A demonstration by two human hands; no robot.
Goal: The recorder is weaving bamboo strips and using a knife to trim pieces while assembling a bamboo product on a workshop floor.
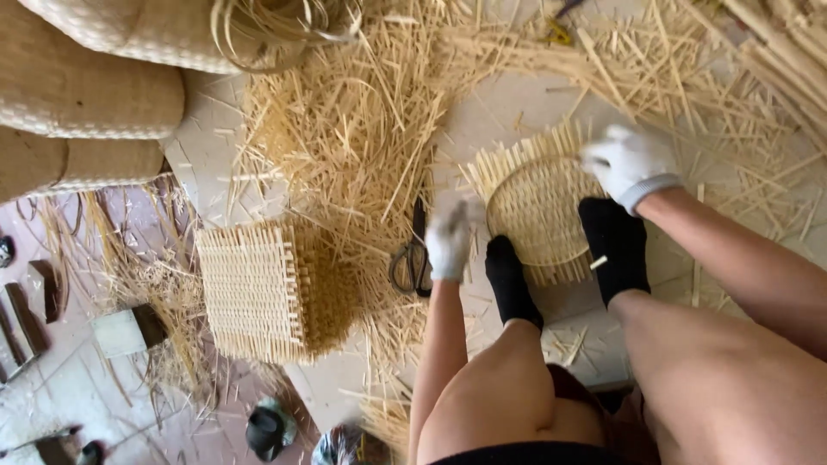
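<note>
Right hand (629, 162) fingers grip the round woven mat's (538, 211) far rim — left hand (449, 241) blurred, seemingly closed.

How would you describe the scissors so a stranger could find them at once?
Start at the round woven mat pinned under two black-socked feet. Just left of it, by the white-gloved left hand, lie the scissors on the straw: dark metal among pale cane.

The pale floor (517, 112) carries a thick litter of cut straw-coloured splints (345, 129) across the upper middle. A round woven mat (538, 202) lies centre right, scissors (413, 258) just left of it, and a stack of square woven mats (267, 288) centre left.
</note>
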